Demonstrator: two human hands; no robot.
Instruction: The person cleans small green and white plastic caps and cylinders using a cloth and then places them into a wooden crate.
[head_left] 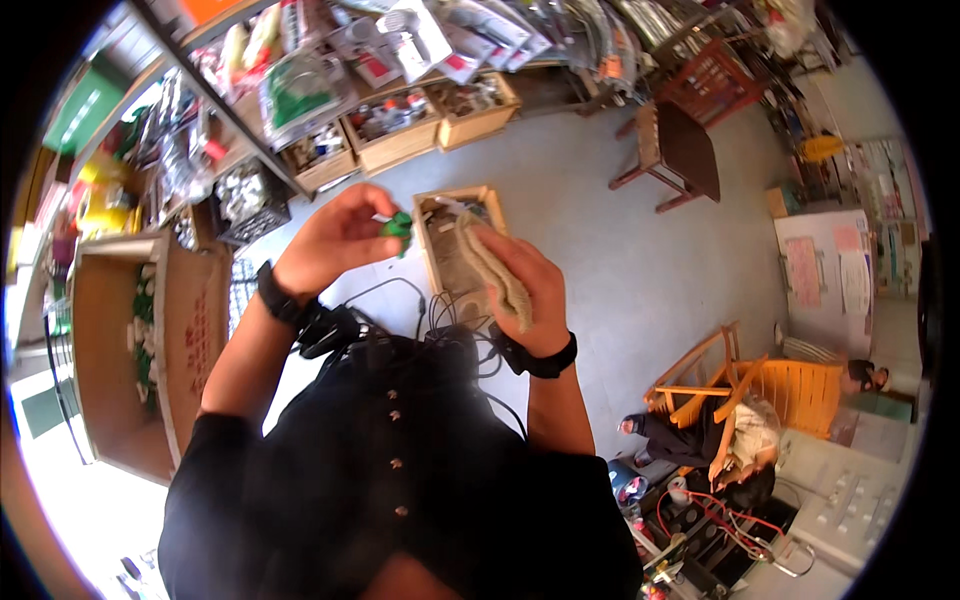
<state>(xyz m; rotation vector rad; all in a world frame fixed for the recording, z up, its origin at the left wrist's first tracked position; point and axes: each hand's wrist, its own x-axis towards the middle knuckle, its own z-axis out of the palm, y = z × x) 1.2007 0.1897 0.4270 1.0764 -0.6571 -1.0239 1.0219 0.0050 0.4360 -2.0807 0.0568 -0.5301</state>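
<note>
Green part (399, 229) in left hand (335, 240) – smooth, glossy, plastic-looking. Rag (492, 268) in right hand (530, 285) – coarse beige cloth, matt, nubby. Crate (428, 215) below – bare pale wood, unfinished. Floor (600, 240) – matt grey concrete. Big box (190, 330) at left – brown cardboard, dull.

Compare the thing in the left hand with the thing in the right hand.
The small green object is pinched at the fingertips of the left hand; the tan cloth drapes across the right hand. The green object is bright and compact, the cloth dull, long and limp. The cloth is far larger. Both are held up above the wooden box on the floor.
</note>
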